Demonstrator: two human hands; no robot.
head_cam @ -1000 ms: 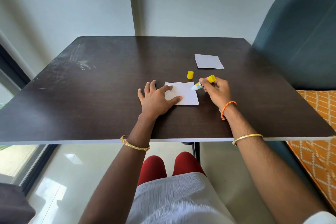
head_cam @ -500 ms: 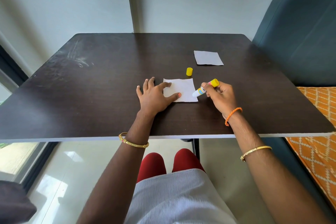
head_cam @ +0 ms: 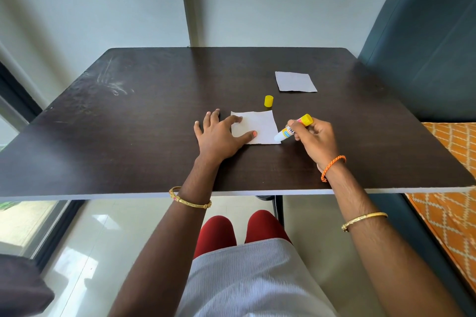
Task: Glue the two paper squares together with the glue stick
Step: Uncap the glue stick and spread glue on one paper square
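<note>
A white paper square (head_cam: 260, 126) lies flat on the dark table (head_cam: 128, 121). My left hand (head_cam: 220, 136) rests spread on its left part, with forefinger and thumb pressing the paper down. My right hand (head_cam: 315, 140) grips an uncapped glue stick (head_cam: 293, 128) with a yellow end, tilted so its white tip touches the paper's near right corner. A second paper square (head_cam: 295, 81) lies farther back on the right, apart from both hands. The yellow cap (head_cam: 268, 100) stands just beyond the near square.
A dark teal chair back (head_cam: 422, 41) rises at the table's right side, with an orange patterned cushion (head_cam: 453, 188) below it. The wall stands behind the table's far edge. My knees are under the near edge.
My right hand has drawn the glue stick from the paper's far right corner down along the right edge to the near right corner. My left hand has stayed on the paper.
</note>
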